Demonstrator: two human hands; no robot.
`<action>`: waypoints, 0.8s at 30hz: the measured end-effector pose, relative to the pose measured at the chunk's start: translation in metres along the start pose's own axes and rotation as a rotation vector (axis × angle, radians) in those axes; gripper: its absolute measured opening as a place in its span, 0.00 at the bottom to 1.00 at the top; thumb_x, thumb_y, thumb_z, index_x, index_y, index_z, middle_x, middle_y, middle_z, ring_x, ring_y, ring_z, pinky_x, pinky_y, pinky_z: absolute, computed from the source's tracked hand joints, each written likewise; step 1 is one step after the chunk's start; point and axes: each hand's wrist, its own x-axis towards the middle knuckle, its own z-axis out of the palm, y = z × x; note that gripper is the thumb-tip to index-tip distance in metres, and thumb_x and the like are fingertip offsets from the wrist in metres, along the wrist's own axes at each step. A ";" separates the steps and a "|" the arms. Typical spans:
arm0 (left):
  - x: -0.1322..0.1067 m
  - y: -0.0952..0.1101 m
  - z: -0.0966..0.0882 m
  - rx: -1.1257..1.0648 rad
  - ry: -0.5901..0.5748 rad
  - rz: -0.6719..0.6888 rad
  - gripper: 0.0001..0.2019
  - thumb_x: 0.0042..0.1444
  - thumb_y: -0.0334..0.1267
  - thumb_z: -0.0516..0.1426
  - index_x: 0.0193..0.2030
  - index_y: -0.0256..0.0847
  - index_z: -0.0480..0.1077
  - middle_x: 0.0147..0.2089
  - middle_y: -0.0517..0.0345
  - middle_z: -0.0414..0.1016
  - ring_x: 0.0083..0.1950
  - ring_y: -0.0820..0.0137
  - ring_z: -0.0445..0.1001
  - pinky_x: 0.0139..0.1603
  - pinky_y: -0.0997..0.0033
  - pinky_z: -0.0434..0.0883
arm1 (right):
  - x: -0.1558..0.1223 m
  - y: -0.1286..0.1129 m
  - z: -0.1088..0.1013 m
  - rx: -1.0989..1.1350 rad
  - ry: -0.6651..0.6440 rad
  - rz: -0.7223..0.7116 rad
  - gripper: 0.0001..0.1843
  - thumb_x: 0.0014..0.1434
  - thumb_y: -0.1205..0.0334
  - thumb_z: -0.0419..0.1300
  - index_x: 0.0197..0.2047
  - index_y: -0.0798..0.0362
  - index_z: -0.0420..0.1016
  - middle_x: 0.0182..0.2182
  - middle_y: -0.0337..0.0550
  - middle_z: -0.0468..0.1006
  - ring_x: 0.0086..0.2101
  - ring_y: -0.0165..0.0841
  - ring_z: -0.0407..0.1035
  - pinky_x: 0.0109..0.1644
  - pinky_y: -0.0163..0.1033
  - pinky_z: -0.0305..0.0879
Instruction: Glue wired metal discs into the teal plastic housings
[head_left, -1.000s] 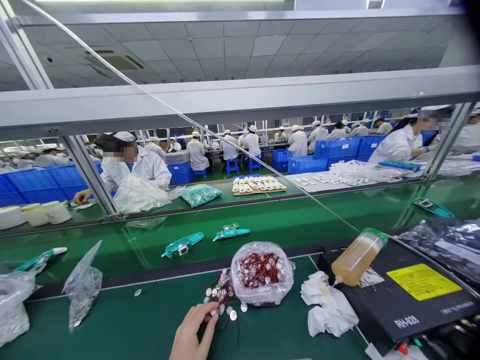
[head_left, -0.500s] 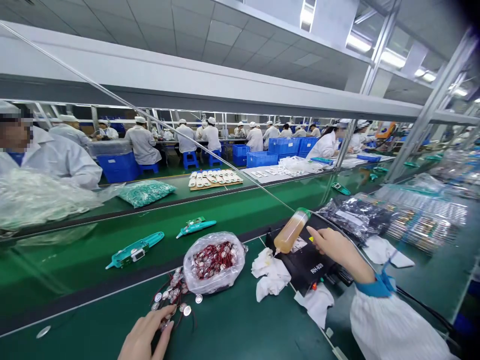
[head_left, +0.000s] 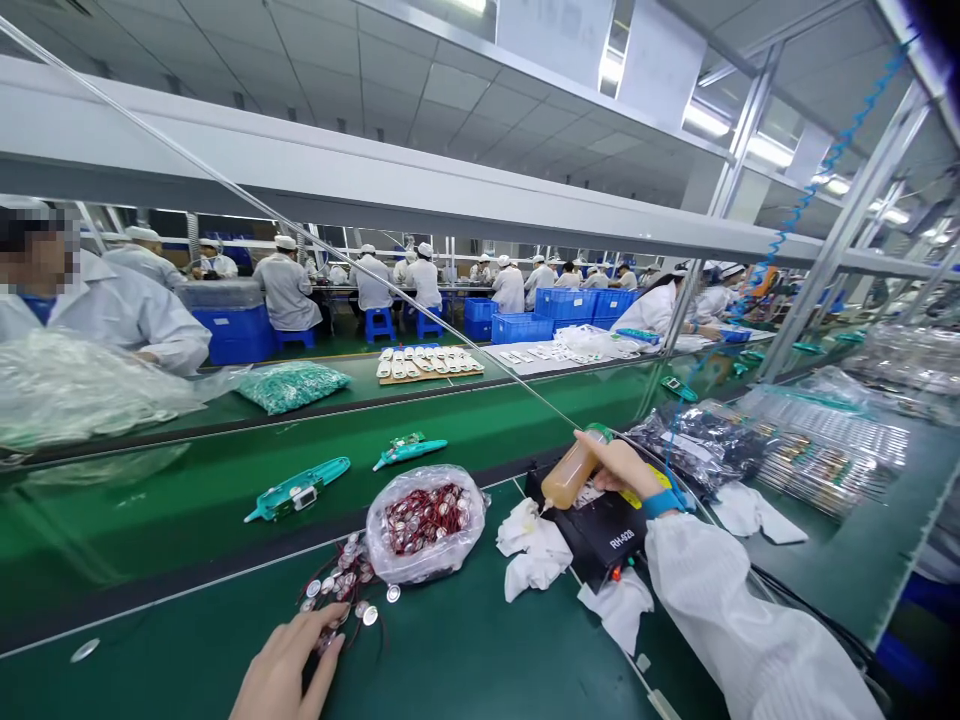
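My left hand (head_left: 289,655) is at the near left, thumb and fingertips curled round a wired metal disc (head_left: 327,638). It lies at the edge of a loose pile of silvery round discs (head_left: 345,573) with dark red wires. Beside the pile, an open plastic bag (head_left: 379,520) holds many more of these discs. My right hand (head_left: 624,468) closes round the upper part of a squeeze bottle (head_left: 568,476) with amber liquid and a green base. The bottle leans, nozzle down, over a black box (head_left: 611,545) marked RH-928; my fingers hide part of it.
Crumpled white tissues (head_left: 534,545) lie by the box. Teal boat-shaped housings (head_left: 300,488) with circuit boards sit on the green conveyor (head_left: 187,520). Metal-lined trays (head_left: 825,450) and a dark plastic bag (head_left: 694,440) are at right. A co-worker (head_left: 112,300) sits across at left.
My right hand has moved left and closed on the squeeze bottle. My left hand stays by the discs. The teal housings have shifted right along the conveyor.
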 end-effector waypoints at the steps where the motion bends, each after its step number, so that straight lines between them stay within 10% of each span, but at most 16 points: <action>1: 0.000 0.000 0.001 -0.006 0.002 0.005 0.17 0.55 0.48 0.50 0.43 0.47 0.75 0.44 0.54 0.79 0.48 0.56 0.75 0.45 0.57 0.74 | -0.003 0.001 0.002 0.038 -0.006 -0.015 0.15 0.64 0.53 0.55 0.44 0.57 0.71 0.37 0.43 0.74 0.31 0.30 0.71 0.34 0.38 0.71; 15: -0.003 -0.005 0.005 -0.009 -0.017 0.041 0.16 0.57 0.48 0.50 0.45 0.47 0.73 0.46 0.53 0.78 0.47 0.57 0.75 0.43 0.60 0.74 | -0.056 -0.003 0.019 0.296 0.340 -0.427 0.15 0.61 0.53 0.60 0.33 0.59 0.72 0.24 0.34 0.73 0.21 0.26 0.69 0.26 0.33 0.69; 24: -0.003 -0.005 0.007 -0.001 -0.012 0.006 0.19 0.56 0.49 0.49 0.46 0.47 0.74 0.46 0.53 0.78 0.49 0.56 0.74 0.46 0.56 0.73 | -0.070 0.010 0.010 0.386 0.521 -0.620 0.29 0.46 0.37 0.60 0.32 0.59 0.73 0.25 0.51 0.79 0.25 0.44 0.74 0.23 0.42 0.72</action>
